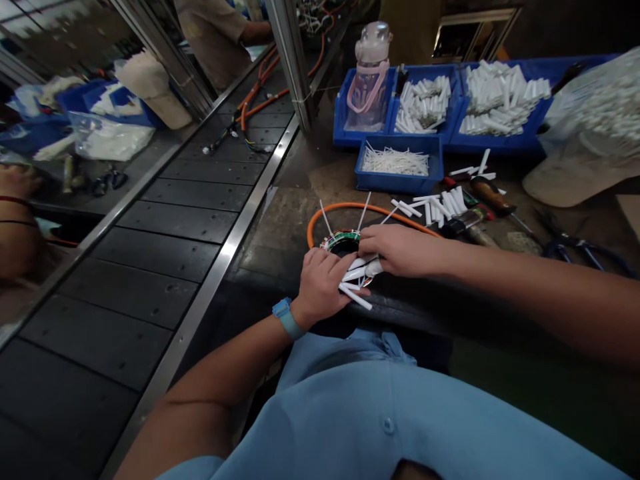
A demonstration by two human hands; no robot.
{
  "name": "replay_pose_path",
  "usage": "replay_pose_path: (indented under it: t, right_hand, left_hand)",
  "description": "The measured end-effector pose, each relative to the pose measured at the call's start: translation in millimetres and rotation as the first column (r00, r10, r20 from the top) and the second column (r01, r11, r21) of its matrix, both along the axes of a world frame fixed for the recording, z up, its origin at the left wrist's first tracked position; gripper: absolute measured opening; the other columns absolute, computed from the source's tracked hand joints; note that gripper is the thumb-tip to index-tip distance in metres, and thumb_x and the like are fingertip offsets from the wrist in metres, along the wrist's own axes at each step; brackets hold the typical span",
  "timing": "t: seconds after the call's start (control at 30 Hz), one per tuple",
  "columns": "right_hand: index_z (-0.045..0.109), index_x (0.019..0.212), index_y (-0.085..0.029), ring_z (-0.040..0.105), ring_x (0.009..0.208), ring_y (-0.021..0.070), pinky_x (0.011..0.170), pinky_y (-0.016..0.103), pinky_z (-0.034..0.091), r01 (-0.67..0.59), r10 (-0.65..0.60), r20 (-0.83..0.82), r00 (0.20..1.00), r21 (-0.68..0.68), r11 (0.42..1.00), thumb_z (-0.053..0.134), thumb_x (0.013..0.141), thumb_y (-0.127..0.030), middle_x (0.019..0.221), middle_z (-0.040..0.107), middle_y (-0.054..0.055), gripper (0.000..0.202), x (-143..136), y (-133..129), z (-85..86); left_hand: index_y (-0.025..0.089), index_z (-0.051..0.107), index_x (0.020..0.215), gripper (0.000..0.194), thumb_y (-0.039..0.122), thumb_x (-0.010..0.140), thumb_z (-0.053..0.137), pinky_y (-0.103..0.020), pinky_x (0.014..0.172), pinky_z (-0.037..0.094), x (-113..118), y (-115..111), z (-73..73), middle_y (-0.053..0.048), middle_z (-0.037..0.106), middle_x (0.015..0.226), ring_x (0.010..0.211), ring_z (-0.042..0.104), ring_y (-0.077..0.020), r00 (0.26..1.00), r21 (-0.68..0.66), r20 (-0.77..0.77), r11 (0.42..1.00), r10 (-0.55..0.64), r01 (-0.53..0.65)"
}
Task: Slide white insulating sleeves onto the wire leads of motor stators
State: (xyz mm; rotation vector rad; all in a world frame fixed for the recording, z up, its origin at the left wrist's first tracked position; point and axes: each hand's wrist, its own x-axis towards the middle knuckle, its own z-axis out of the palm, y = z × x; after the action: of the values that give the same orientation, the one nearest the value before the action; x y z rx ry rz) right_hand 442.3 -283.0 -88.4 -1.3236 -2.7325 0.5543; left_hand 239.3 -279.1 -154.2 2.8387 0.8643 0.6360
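Left hand (320, 285): fingers (333, 265) curled and clamped on white tubes (356, 273), some ends sticking out on the near side; blue wristband (287, 319) at the wrist behind them. Right hand (403, 250): fingers (371, 235) bent and bunched at the same tubes; tips partly hidden, so whether they pinch anything cannot be told. Ring-shaped part (345, 235), green rim: one, between and just beyond the fingers of both hands, near the front edge of the counter (265, 260), partly covered by them. Slender white strips (365, 212): upright or slanting, beyond the fingers at the ring's far side. Orange cable (313, 227): one, arched beyond the fingers. Short white sleeves (440, 207): loose heap, beyond and right of the right fingers. Screwdriver (487, 192), brown handle, and pliers (570, 240): farther right of the right fingers. Small blue tray (395, 181), filled with thin white sticks (393, 160): beyond the fingers. Blue bins (457, 120): in a row behind the tray, one holding a clear bottle (370, 87) with a pink strap, others heaped with white tubing (505, 97). Slatted conveyor (160, 233): well left of the left fingers. Co-worker's hand (17, 187): across the conveyor, at far left.
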Motion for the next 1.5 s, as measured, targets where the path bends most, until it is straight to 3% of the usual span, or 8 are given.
replay_pose_path:
  t: [0.17, 0.3, 0.4, 0.6, 0.8, 1.1, 1.33, 1.5]
  right_hand:
    - [0.059, 0.080, -0.015, 0.054, 0.074, 0.0193, 0.058, 0.027, 0.031, 0.036, -0.042, 0.156, 0.987, 0.042, 0.998, 0.050, 0.074, -0.014, 0.082, 0.058, 0.008, 0.011, -17, 4, 2.8]
    - [0.059, 0.083, -0.016, 0.054, 0.073, 0.0196, 0.058, 0.027, 0.032, 0.063, -0.078, 0.170, 0.982, 0.093, 0.994, 0.048, 0.075, -0.014, 0.083, 0.058, 0.008, 0.013, -20, -3, 2.8]
    - [0.060, 0.088, -0.016, 0.052, 0.083, 0.0212, 0.068, 0.029, 0.037, 0.132, -0.142, 0.063, 0.988, 0.136, 0.982, 0.046, 0.077, -0.014, 0.090, 0.056, 0.009, 0.017, -14, -16, -4.3]
    - [0.050, 0.113, -0.015, 0.045, 0.107, 0.0223, 0.092, 0.035, 0.039, 0.331, -0.260, -0.315, 0.913, 0.198, 0.923, 0.053, 0.071, -0.013, 0.115, 0.050, 0.011, 0.041, -2, -62, -31.5]
    - [0.048, 0.116, -0.020, 0.052, 0.096, 0.0201, 0.082, 0.036, 0.046, 0.326, -0.187, -0.430, 0.883, 0.276, 0.904, 0.046, 0.082, -0.015, 0.104, 0.058, 0.010, 0.035, -24, -112, -68.2]
    - [0.049, 0.114, -0.024, 0.058, 0.094, 0.0202, 0.082, 0.037, 0.049, 0.559, -0.447, -0.723, 0.527, -0.102, 0.823, 0.056, 0.079, -0.029, 0.104, 0.061, 0.008, 0.036, -53, -119, -78.7]
    - [0.058, 0.098, -0.025, 0.060, 0.088, 0.0173, 0.077, 0.033, 0.049, 0.564, -0.413, -0.780, 0.470, -0.094, 0.820, 0.046, 0.083, -0.019, 0.094, 0.064, 0.005, 0.020, -68, -122, -86.1]
    - [0.060, 0.090, -0.023, 0.061, 0.080, 0.0177, 0.073, 0.032, 0.050, 0.690, -0.594, -0.733, 0.331, -0.241, 0.682, 0.049, 0.081, -0.021, 0.086, 0.066, 0.004, 0.014, -67, -117, -84.6]
  left_hand:
    - [0.014, 0.055, 0.110, 0.056, 0.058, 0.075, 0.050, -0.042, 0.083, 0.032, 0, 1, 2.6, -0.010, 0.058, 0.084, 0.086, 0.046, -0.0254, 1.000, -0.012, -0.013, 1.000, 0.006, -0.006]
    - [0.013, 0.046, 0.120, 0.061, 0.050, 0.073, 0.054, -0.042, 0.087, 0.033, -11, 11, 14.8, -0.012, 0.057, 0.098, 0.095, 0.046, -0.0265, 0.985, -0.075, -0.070, 0.986, -0.156, 0.151]
    - [0.016, 0.042, 0.125, 0.055, 0.040, 0.076, 0.052, -0.041, 0.088, 0.033, -17, 18, 22.6, -0.010, 0.056, 0.104, 0.099, 0.046, -0.0249, 0.970, -0.113, -0.092, 0.970, -0.226, 0.215]
    - [0.014, 0.046, 0.123, 0.047, 0.034, 0.079, 0.049, -0.040, 0.088, 0.033, -15, 9, 25.0, -0.009, 0.056, 0.097, 0.094, 0.046, -0.0236, 0.981, -0.106, -0.132, 0.986, -0.144, 0.130]
    - [0.015, 0.044, 0.124, 0.046, 0.033, 0.082, 0.045, -0.042, 0.088, 0.031, -14, 5, 21.4, -0.010, 0.056, 0.099, 0.095, 0.046, -0.0241, 0.986, -0.093, -0.110, 0.989, -0.129, 0.119]
    - [0.014, 0.043, 0.125, 0.047, 0.034, 0.082, 0.044, -0.041, 0.089, 0.031, -14, 6, 21.0, -0.010, 0.056, 0.101, 0.096, 0.046, -0.0240, 0.984, -0.107, -0.111, 0.986, -0.138, 0.126]
    - [0.013, 0.043, 0.126, 0.048, 0.037, 0.084, 0.042, -0.041, 0.087, 0.032, -15, 7, 19.0, -0.011, 0.056, 0.099, 0.095, 0.046, -0.0242, 0.984, -0.105, -0.102, 0.986, -0.143, 0.133]
    - [0.014, 0.039, 0.128, 0.053, 0.039, 0.083, 0.046, -0.040, 0.089, 0.031, -15, 7, 22.2, -0.010, 0.055, 0.102, 0.098, 0.044, -0.0246, 0.980, -0.118, -0.120, 0.983, -0.156, 0.142]
